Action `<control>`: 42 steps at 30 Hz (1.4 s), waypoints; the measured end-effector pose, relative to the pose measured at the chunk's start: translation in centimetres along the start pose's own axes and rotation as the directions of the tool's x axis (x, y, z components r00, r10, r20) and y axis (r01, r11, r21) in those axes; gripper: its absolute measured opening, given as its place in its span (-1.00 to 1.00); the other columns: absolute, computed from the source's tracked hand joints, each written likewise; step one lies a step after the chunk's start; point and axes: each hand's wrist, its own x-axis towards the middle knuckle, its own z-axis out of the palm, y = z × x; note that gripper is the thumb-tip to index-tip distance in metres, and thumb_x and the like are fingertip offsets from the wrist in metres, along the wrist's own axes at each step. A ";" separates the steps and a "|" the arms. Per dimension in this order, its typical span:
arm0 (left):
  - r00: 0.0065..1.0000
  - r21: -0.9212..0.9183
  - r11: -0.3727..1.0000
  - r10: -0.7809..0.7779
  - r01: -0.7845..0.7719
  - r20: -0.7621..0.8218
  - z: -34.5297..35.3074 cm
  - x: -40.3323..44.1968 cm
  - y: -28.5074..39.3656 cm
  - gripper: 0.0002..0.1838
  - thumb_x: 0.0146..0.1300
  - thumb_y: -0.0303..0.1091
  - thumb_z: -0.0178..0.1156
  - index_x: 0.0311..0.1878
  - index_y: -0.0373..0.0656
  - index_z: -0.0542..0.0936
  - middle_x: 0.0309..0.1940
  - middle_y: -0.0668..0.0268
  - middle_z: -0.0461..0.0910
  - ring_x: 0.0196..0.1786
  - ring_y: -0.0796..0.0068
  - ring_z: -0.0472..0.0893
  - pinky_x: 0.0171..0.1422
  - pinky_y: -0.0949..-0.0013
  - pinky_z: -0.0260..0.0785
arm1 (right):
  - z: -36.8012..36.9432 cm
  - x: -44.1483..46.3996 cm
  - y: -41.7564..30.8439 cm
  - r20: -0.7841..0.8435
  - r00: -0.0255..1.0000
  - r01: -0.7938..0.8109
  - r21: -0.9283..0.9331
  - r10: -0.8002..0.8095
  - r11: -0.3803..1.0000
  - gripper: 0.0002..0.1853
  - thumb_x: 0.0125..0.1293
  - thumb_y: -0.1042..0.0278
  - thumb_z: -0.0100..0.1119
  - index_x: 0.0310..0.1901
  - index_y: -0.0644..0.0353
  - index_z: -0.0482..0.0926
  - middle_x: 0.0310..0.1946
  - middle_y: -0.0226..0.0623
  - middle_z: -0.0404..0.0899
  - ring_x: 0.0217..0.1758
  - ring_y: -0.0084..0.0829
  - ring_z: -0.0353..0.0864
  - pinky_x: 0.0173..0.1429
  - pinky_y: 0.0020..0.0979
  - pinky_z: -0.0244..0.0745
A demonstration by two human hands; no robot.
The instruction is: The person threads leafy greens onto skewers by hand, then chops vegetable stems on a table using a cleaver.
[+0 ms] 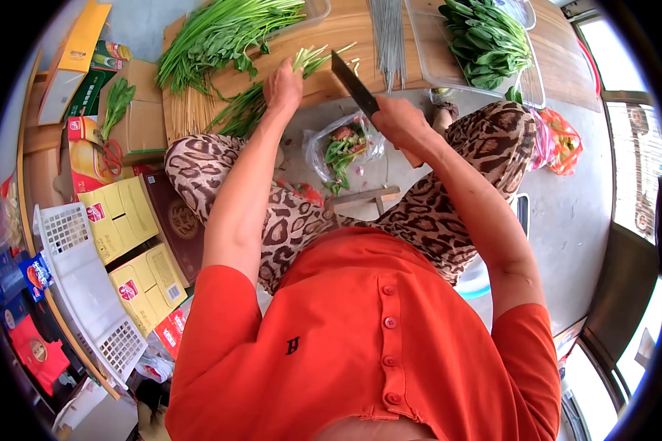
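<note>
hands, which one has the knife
The right hand: it grips the knife by its handle, blade pointing away from the body, whereas the left hand holds green stems.

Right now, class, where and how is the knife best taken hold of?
The knife is probably best gripped by its handle, coming from the person's right, where the right hand holds it: the blade slants forward and left, while the handle's end points back toward the body.
</note>
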 end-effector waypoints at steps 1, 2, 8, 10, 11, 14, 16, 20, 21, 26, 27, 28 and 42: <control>0.999 0.019 1.000 0.000 0.001 -0.045 -0.1 0.3 -0.1 -0.71 0.22 -0.20 0.18 -0.06 -0.13 0.54 -0.28 0.00 0.63 -0.14 -0.09 0.59 -0.08 -0.01 0.40 | 0.0 0.1 0.4 -0.055 0.998 0.016 0.021 -0.015 1.000 -0.71 0.22 0.27 -0.05 -0.18 0.29 0.55 -0.24 0.14 0.61 -0.11 0.15 0.58 0.00 -0.02 0.46; 0.996 0.037 0.999 0.001 0.002 -0.091 -0.3 0.7 -0.2 -0.70 0.22 -0.19 0.19 -0.07 -0.15 0.54 -0.28 0.00 0.63 -0.14 -0.10 0.59 -0.08 0.00 0.40 | -0.1 0.1 0.7 -0.055 0.998 0.020 0.020 -0.019 1.000 -0.71 0.22 0.27 -0.05 -0.18 0.29 0.55 -0.24 0.14 0.61 -0.11 0.15 0.58 0.00 -0.02 0.46; 0.999 0.080 0.996 0.036 -0.034 -0.033 0.5 2.3 -1.2 -0.81 0.12 -0.21 0.29 -0.22 -0.01 0.66 -0.32 0.10 0.65 -0.22 0.01 0.62 -0.14 0.07 0.42 | -0.2 0.0 1.2 -0.048 0.999 0.011 0.035 -0.009 0.999 -0.70 0.26 0.24 -0.08 -0.18 0.28 0.53 -0.27 0.16 0.60 -0.13 0.19 0.56 0.00 0.02 0.43; 0.995 0.107 0.993 0.053 -0.044 -0.087 1.3 2.6 -1.9 -0.85 0.09 -0.23 0.31 -0.27 0.01 0.67 -0.32 0.13 0.66 -0.23 0.03 0.62 -0.14 0.08 0.43 | -0.3 -0.1 1.1 -0.041 0.999 0.007 0.035 -0.006 0.999 -0.70 0.27 0.23 -0.07 -0.16 0.27 0.53 -0.27 0.16 0.60 -0.13 0.18 0.56 0.00 0.02 0.43; 0.988 0.137 0.987 0.102 -0.086 -0.114 1.5 2.7 -2.3 -0.85 0.09 -0.24 0.30 -0.26 0.00 0.68 -0.33 0.14 0.66 -0.23 0.03 0.62 -0.14 0.08 0.43 | -0.3 0.0 1.0 -0.034 0.999 0.010 0.035 -0.008 0.999 -0.70 0.28 0.22 -0.07 -0.14 0.26 0.53 -0.27 0.15 0.60 -0.13 0.17 0.56 0.00 0.02 0.44; 0.978 0.183 0.977 0.141 -0.112 -0.153 1.6 2.9 -2.5 -0.85 0.09 -0.24 0.29 -0.27 0.00 0.68 -0.32 0.14 0.65 -0.22 0.03 0.62 -0.14 0.08 0.44 | -0.2 0.2 1.0 -0.022 1.000 0.006 0.015 -0.005 1.000 -0.69 0.28 0.22 -0.07 -0.12 0.25 0.53 -0.25 0.13 0.61 -0.11 0.15 0.57 0.01 0.01 0.44; 0.977 0.199 0.975 0.131 -0.097 -0.166 1.0 2.9 -2.0 -0.86 0.09 -0.24 0.28 -0.27 0.00 0.68 -0.30 0.14 0.65 -0.20 0.02 0.62 -0.14 0.08 0.44 | -0.2 0.1 0.7 -0.011 1.000 0.008 -0.001 -0.008 1.000 -0.69 0.29 0.23 -0.07 -0.11 0.25 0.53 -0.24 0.12 0.61 -0.11 0.14 0.58 0.02 0.00 0.45; 0.999 0.148 0.989 0.006 0.001 -0.045 -1.3 1.0 1.0 -0.83 0.14 -0.25 0.25 -0.27 -0.11 0.62 -0.22 0.07 0.61 -0.16 -0.04 0.59 -0.14 0.02 0.43 | -0.4 -0.1 0.6 0.012 1.000 0.000 -0.048 0.000 0.999 -0.70 0.28 0.25 -0.09 -0.11 0.26 0.53 -0.22 0.11 0.61 -0.10 0.11 0.59 0.03 -0.01 0.46; 0.998 0.162 0.986 0.046 -0.039 -0.038 -1.5 0.6 1.5 -0.82 0.15 -0.23 0.24 -0.26 -0.11 0.62 -0.23 0.07 0.61 -0.17 -0.05 0.59 -0.14 0.01 0.43 | -0.4 -0.1 0.7 0.012 1.000 0.002 -0.046 -0.002 0.999 -0.70 0.28 0.25 -0.09 -0.11 0.26 0.53 -0.22 0.11 0.61 -0.10 0.11 0.59 0.03 -0.01 0.46; 0.992 0.028 0.993 0.120 -0.119 -0.037 0.0 -0.3 1.1 -0.79 0.14 -0.23 0.24 -0.21 -0.11 0.62 -0.32 0.07 0.63 -0.20 -0.06 0.60 -0.16 0.05 0.44 | -0.3 0.1 1.5 -0.046 0.999 -0.006 0.035 0.008 0.999 -0.70 0.23 0.28 -0.07 -0.12 0.25 0.52 -0.26 0.13 0.61 -0.12 0.11 0.59 0.01 -0.02 0.45; 0.993 0.017 0.993 0.119 -0.119 -0.002 0.2 -0.7 1.2 -0.80 0.14 -0.23 0.24 -0.21 -0.08 0.63 -0.34 0.07 0.64 -0.21 -0.03 0.61 -0.16 0.07 0.44 | -0.3 0.0 1.5 -0.044 0.999 -0.006 0.035 0.008 0.999 -0.70 0.23 0.28 -0.07 -0.12 0.25 0.52 -0.26 0.13 0.61 -0.12 0.11 0.59 0.01 -0.02 0.45; 0.992 0.005 0.993 0.120 -0.120 0.034 0.3 -1.0 1.4 -0.81 0.15 -0.22 0.24 -0.22 -0.06 0.65 -0.35 0.07 0.64 -0.22 0.00 0.62 -0.16 0.09 0.43 | -0.4 -0.2 1.4 -0.041 0.999 -0.010 0.078 0.013 0.997 -0.70 0.23 0.27 -0.08 -0.12 0.25 0.51 -0.27 0.14 0.60 -0.12 0.12 0.58 0.00 -0.01 0.45; 0.991 0.044 0.991 0.121 -0.124 0.054 1.9 -1.7 0.6 -0.77 0.11 -0.25 0.30 -0.20 -0.13 0.64 -0.27 0.08 0.63 -0.15 -0.04 0.59 -0.10 0.06 0.42 | 0.1 -1.2 1.0 -0.015 0.999 0.033 -0.022 -0.033 0.999 -0.73 0.27 0.25 -0.11 -0.15 0.25 0.47 -0.30 0.13 0.60 -0.15 0.15 0.56 -0.02 0.03 0.43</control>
